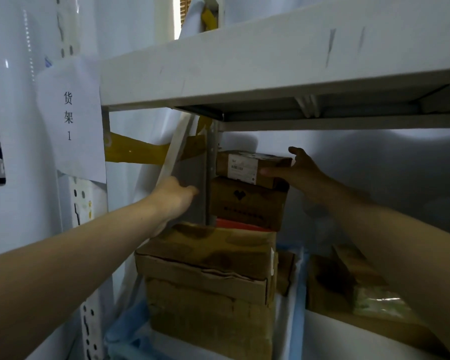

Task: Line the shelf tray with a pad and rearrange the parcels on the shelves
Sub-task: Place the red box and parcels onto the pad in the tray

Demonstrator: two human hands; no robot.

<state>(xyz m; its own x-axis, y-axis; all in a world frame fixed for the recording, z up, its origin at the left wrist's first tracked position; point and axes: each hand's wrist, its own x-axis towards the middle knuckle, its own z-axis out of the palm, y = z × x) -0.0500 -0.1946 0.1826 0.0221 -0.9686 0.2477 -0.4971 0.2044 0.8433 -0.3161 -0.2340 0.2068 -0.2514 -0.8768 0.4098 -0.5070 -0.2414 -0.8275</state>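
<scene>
Both hands reach under the upper shelf (270, 61). The right hand (300, 172) grips the right end of a small labelled parcel (247, 166), thumb above and fingers along its front; this parcel tops a stack of cardboard boxes (211, 268). The left hand (173, 196) lies with fingers out against a grey flat panel (192, 167) beside the upright post (213, 152). A paper sign (70, 118) hangs at the shelf's left end.

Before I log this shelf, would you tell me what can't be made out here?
Head view:
- Left hand fingertips: hidden behind the grey panel.
- Label print on the top parcel: too small and blurred.
- Orange item under the heart-marked box: mostly covered.
</scene>
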